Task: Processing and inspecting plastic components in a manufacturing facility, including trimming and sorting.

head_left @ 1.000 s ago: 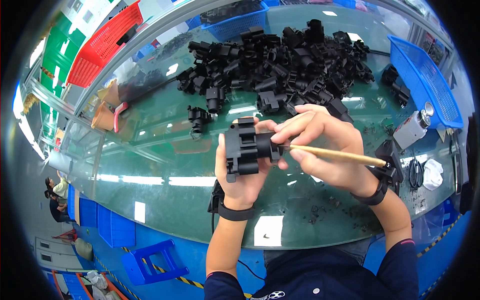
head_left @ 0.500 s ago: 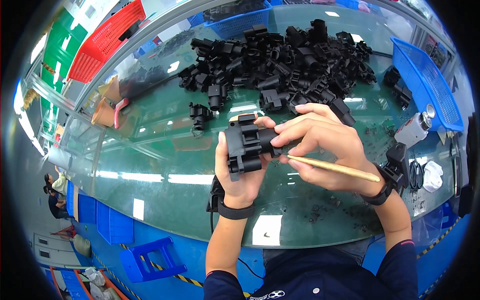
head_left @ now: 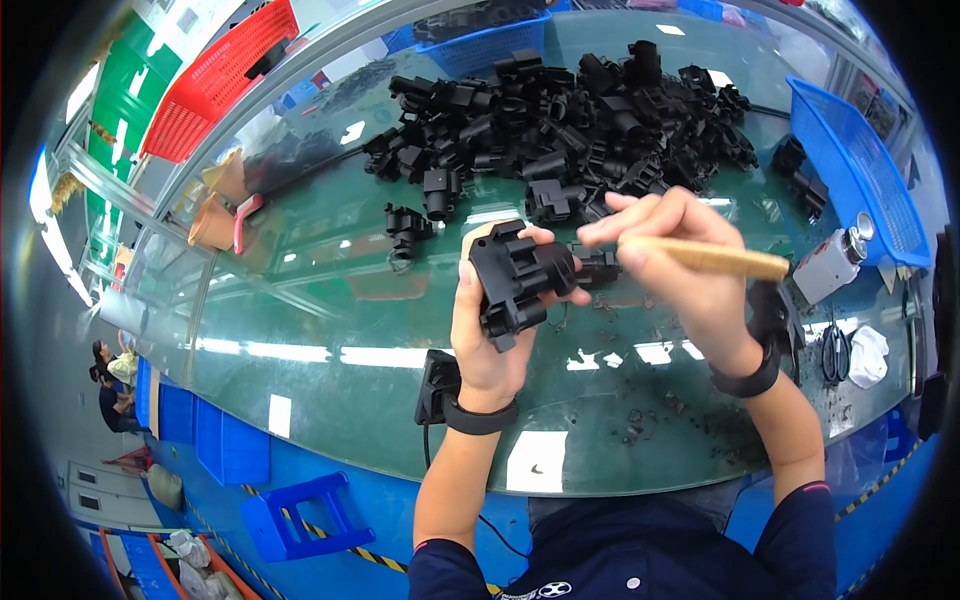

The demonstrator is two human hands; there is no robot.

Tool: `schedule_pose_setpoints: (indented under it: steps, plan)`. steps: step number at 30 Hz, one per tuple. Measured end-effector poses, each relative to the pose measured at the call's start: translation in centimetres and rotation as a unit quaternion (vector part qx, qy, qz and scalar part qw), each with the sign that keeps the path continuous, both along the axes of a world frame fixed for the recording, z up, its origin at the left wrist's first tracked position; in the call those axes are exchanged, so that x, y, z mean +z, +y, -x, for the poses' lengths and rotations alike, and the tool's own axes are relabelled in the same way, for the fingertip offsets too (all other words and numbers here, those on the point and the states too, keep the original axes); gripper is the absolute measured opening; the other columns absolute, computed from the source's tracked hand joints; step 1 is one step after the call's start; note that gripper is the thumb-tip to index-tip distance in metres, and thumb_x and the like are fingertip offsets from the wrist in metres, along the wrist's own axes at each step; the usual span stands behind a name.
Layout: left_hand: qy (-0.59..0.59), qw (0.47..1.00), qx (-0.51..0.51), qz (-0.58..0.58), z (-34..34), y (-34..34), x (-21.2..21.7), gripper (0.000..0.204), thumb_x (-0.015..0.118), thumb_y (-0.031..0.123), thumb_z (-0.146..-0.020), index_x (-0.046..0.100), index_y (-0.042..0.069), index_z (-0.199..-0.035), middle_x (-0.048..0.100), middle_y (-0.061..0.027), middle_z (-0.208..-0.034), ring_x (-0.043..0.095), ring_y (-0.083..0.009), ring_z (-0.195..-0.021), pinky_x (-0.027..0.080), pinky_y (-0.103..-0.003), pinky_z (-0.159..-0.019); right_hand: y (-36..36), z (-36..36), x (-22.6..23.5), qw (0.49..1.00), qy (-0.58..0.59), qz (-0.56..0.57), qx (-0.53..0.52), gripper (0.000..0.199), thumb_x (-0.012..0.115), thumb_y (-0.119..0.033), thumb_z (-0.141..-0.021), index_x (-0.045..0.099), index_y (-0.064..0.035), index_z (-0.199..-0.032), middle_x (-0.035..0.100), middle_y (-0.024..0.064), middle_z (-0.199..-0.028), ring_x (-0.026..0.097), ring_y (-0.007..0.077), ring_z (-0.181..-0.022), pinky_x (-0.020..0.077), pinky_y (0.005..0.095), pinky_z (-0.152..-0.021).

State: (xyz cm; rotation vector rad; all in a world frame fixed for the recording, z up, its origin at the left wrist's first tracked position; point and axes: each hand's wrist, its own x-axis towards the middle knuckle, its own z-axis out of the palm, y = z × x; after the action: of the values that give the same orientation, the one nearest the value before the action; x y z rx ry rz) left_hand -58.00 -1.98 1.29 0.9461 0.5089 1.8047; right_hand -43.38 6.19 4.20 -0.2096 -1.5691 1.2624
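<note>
My left hand (head_left: 487, 335) grips a black moulded plastic part (head_left: 515, 275) and holds it upright above the glass-topped table (head_left: 330, 340). My right hand (head_left: 680, 265) holds a wooden-handled tool (head_left: 715, 258) level, with its tip at the right side of the part. Both wrists wear black bands. Beyond the hands a big heap of similar black plastic parts (head_left: 570, 110) lies on the table, and one single part (head_left: 407, 225) sits apart to the left.
A blue basket (head_left: 860, 170) stands at the right edge, a red crate (head_left: 215, 85) at the far left. A small grey device (head_left: 830, 265), scissors (head_left: 835, 350) and a white cloth (head_left: 868, 355) lie at the right. Black scraps dot the glass. A blue stool (head_left: 300, 515) stands below.
Both hands have risen and moved away from me with the part. The right hand lifted the tool from slanting down to nearly level, its fingers now spread over the handle.
</note>
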Motion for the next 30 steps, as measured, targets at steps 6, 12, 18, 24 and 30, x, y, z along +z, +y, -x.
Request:
schedule_pose_setpoints:
  steps: [6, 12, 18, 24, 30]
  plan:
    - [0.09, 0.973, 0.212, 0.015, 0.0, 0.1, -0.6, 0.05, 0.031, 0.046, -0.091, 0.034, 0.006, -0.12, 0.049, -0.014, -0.11, 0.055, -0.0283, -0.093, 0.05, -0.039, -0.078, -3.2, 0.8, -0.2, 0.967, -0.1, -0.229, -0.049, 0.013, 0.064, -0.002, -0.065, 0.056, -0.005, -0.074, 0.063, 0.005, -0.083, 0.06, 0.0189, -0.082, 0.0393, 0.038, -0.087]
    - [0.106, 0.96, 0.257, -0.03, -0.7, 0.1, 0.0, 0.049, 0.038, 0.043, -0.089, 0.031, 0.004, -0.119, 0.045, -0.0148, -0.112, 0.056, -0.0292, -0.09, 0.051, -0.043, -0.077, -3.7, 0.8, -0.5, 0.971, -0.111, -0.212, -0.03, 0.014, 0.066, -0.003, -0.064, 0.057, -0.0053, -0.075, 0.062, 0.005, -0.082, 0.06, 0.0189, -0.082, 0.0385, 0.037, -0.086]
    - [0.137, 0.947, 0.29, -0.033, -0.6, 0.1, 0.0, 0.05, 0.035, 0.044, -0.09, 0.03, 0.004, -0.119, 0.045, -0.0165, -0.111, 0.055, -0.0286, -0.091, 0.051, -0.045, -0.077, -3.8, 0.8, -0.3, 0.969, -0.124, -0.21, -0.024, 0.015, 0.066, -0.003, -0.064, 0.056, -0.0049, -0.074, 0.062, 0.0054, -0.082, 0.059, 0.019, -0.079, 0.0385, 0.0369, -0.085]
    - [0.164, 0.929, 0.331, -0.038, -1.0, 0.1, -0.4, 0.051, 0.042, 0.042, -0.089, 0.031, 0.002, -0.119, 0.045, -0.0155, -0.11, 0.056, -0.0278, -0.09, 0.05, -0.039, -0.076, -4.3, 0.7, -0.5, 0.956, -0.153, -0.239, -0.076, 0.015, 0.065, -0.002, -0.064, 0.054, -0.0042, -0.073, 0.061, 0.0062, -0.083, 0.059, 0.0195, -0.078, 0.0399, 0.0375, -0.083]
    - [0.157, 0.93, 0.33, -0.032, -1.1, -0.3, -0.3, 0.051, 0.044, 0.041, -0.089, 0.032, 0.001, -0.118, 0.047, -0.0148, -0.105, 0.058, -0.0272, -0.09, 0.048, -0.035, -0.078, -4.9, 1.0, -0.8, 0.939, -0.14, -0.284, -0.133, 0.014, 0.063, 0.0, -0.068, 0.051, -0.0031, -0.074, 0.061, 0.0107, -0.085, 0.059, 0.0208, -0.078, 0.0415, 0.0379, -0.085]
